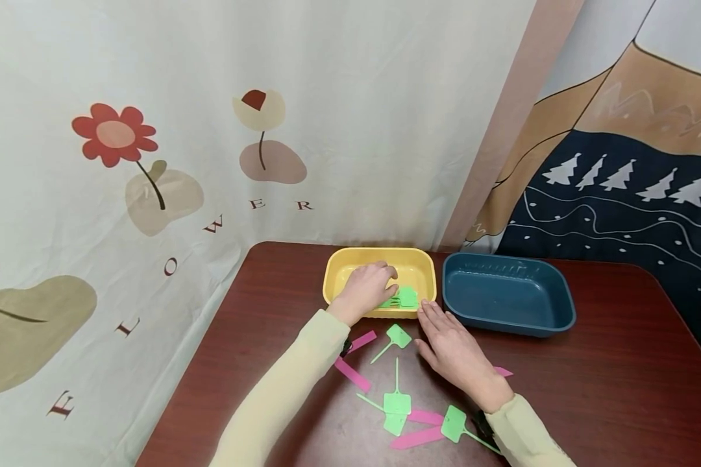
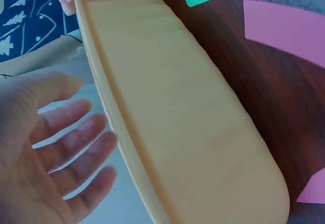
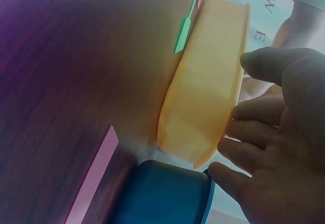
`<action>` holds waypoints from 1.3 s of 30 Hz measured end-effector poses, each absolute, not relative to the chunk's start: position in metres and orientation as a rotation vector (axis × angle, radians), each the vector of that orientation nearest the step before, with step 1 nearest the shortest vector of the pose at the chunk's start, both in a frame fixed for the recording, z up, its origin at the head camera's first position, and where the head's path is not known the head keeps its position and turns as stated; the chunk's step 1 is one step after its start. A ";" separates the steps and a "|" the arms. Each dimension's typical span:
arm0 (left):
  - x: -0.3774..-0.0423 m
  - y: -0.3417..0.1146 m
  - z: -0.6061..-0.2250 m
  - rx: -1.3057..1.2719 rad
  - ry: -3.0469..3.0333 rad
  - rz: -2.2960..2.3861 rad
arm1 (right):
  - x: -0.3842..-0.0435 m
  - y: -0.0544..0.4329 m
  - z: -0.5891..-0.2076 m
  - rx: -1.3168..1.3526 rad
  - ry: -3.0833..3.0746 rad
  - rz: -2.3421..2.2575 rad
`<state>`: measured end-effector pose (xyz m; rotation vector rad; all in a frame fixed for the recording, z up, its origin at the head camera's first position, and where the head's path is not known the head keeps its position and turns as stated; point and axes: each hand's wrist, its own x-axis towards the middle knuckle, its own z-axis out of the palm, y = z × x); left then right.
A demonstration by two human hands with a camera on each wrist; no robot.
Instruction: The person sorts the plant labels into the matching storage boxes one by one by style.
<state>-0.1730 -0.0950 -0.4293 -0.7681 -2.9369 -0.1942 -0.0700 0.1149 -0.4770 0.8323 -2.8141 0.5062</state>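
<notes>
My left hand (image 1: 365,289) hangs over the yellow basin (image 1: 416,256), fingers loosely bent and apart. The left wrist view shows nothing held between its fingers. Inside the basin, next to this hand, lie green plant tags (image 1: 408,298). My right hand (image 1: 457,353) is at the basin's front right corner with its fingers extended. In the right wrist view, its fingertips (image 3: 231,128) are close to or on the basin rim. On the table in front of the basin lie several green T-shaped tags (image 1: 397,403) and several pink plant labels (image 1: 417,437).
A dark blue basin (image 1: 507,290) stands right of the yellow one, close beside it. Printed curtains (image 1: 385,130) hang behind the brown table (image 1: 607,389). A pink label (image 1: 504,371) lies partly behind my right wrist.
</notes>
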 end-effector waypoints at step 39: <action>-0.070 -0.118 -0.459 -0.927 -2.492 -0.281 | -0.070 0.115 -0.477 0.844 -2.795 0.500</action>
